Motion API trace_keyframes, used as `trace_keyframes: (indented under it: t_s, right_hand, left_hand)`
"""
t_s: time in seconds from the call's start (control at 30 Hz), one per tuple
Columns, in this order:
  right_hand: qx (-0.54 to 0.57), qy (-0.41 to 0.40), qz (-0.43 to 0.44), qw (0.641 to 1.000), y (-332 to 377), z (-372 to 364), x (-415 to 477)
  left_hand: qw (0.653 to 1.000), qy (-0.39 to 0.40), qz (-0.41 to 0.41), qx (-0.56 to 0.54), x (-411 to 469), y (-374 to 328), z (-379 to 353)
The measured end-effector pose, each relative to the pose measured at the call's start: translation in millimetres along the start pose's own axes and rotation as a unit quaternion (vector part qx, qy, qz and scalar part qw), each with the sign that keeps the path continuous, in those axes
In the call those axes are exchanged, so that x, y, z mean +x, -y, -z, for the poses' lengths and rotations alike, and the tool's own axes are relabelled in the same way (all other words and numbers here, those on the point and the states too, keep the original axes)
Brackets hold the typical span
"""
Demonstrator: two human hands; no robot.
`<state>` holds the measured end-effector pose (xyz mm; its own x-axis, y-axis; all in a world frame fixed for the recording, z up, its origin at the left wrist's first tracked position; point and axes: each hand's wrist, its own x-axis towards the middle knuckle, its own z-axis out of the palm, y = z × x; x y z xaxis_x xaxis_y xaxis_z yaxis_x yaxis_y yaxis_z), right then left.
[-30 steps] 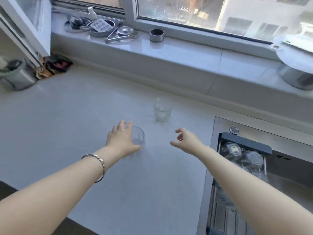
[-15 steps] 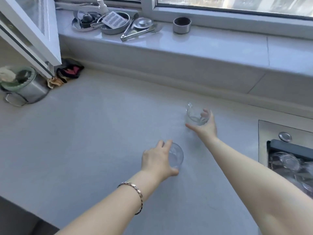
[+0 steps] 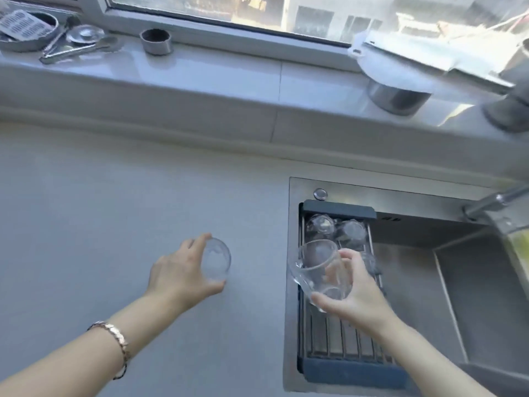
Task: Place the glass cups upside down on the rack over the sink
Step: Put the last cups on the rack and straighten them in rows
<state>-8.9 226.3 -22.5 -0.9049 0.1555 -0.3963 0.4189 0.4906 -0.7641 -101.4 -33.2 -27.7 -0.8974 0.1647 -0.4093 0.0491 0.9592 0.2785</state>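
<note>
Head view: right hand (image 3: 350, 293) grips cup (image 3: 319, 267) by its wall, tilted, over rack (image 3: 340, 339) on sink (image 3: 472, 296); left hand (image 3: 180, 277) wraps second cup (image 3: 216, 260) on surface (image 3: 100, 210). Inverted cups (image 3: 335, 229) at rack's far end. Glass judged light, rigid, breakable, probably slick; best held round the side wall, lowered gently onto the bars
</note>
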Motion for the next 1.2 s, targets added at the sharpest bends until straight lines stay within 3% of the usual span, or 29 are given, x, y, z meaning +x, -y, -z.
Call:
trace_keyframes:
  t_s: [0.2,0.4,0.9,1.2]
  right_hand:
    - [-0.101,0.004,-0.036,0.994,-83,82,-65]
    - [-0.177,0.024,-0.039,0.983,-126,78,-70]
    - [-0.457,0.037,-0.050,0.887,-120,29,-47]
    - [-0.350,0.001,-0.058,0.935,-137,4,-37]
  left_hand:
    - [0.999,-0.009,-0.048,-0.003,-56,-98,-47]
    - [0.999,0.000,-0.035,-0.015,-95,-149,-89]
    - [0.998,-0.011,-0.046,0.040,-122,-149,-84]
    - [0.996,-0.023,-0.071,0.045,-111,-150,-81]
